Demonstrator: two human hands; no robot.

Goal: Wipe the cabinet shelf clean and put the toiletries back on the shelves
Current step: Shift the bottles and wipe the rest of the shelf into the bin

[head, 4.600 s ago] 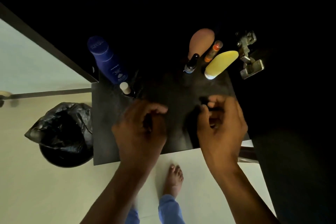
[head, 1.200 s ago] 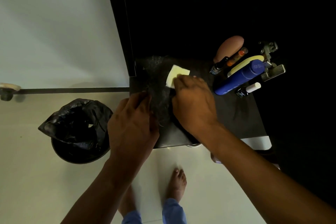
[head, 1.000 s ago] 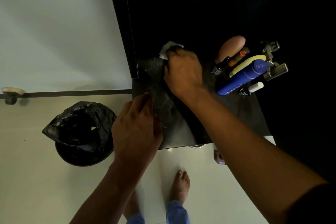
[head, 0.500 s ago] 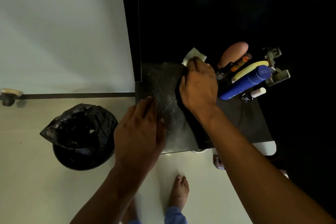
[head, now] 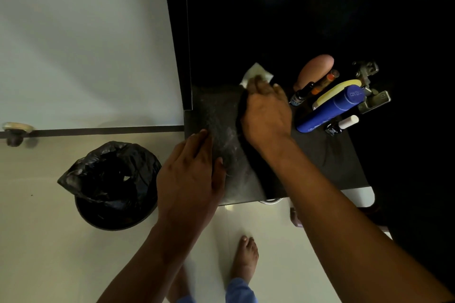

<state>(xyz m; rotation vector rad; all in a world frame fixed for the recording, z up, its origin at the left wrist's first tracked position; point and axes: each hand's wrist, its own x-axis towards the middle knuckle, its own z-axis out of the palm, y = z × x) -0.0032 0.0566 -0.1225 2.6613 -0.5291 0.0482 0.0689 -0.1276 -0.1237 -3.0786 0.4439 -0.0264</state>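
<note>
A dark cabinet shelf (head: 327, 155) lies below me, dusty on its left half. My right hand (head: 266, 113) presses a pale wipe (head: 256, 72) flat onto the shelf near its back. My left hand (head: 189, 177) rests with straight fingers on the shelf's front left edge and holds nothing. The toiletries stand bunched at the back right: a blue bottle (head: 327, 110), a yellow tube (head: 337, 91), a pink bottle (head: 314, 71), an orange-capped tube (head: 325, 81), a small dark bottle (head: 299, 96) and a small white-capped bottle (head: 342, 125).
A black bin with a black liner (head: 113, 184) stands on the pale floor left of the shelf. A metal hinge (head: 371, 91) sits right of the toiletries. The white cabinet door (head: 86, 39) fills the upper left. A bare foot (head: 246, 258) is under the shelf's front edge.
My right hand has swept the wipe from the shelf's back left corner rightwards toward the toiletries, staying near the back edge. My left hand has stayed on the front left edge.
</note>
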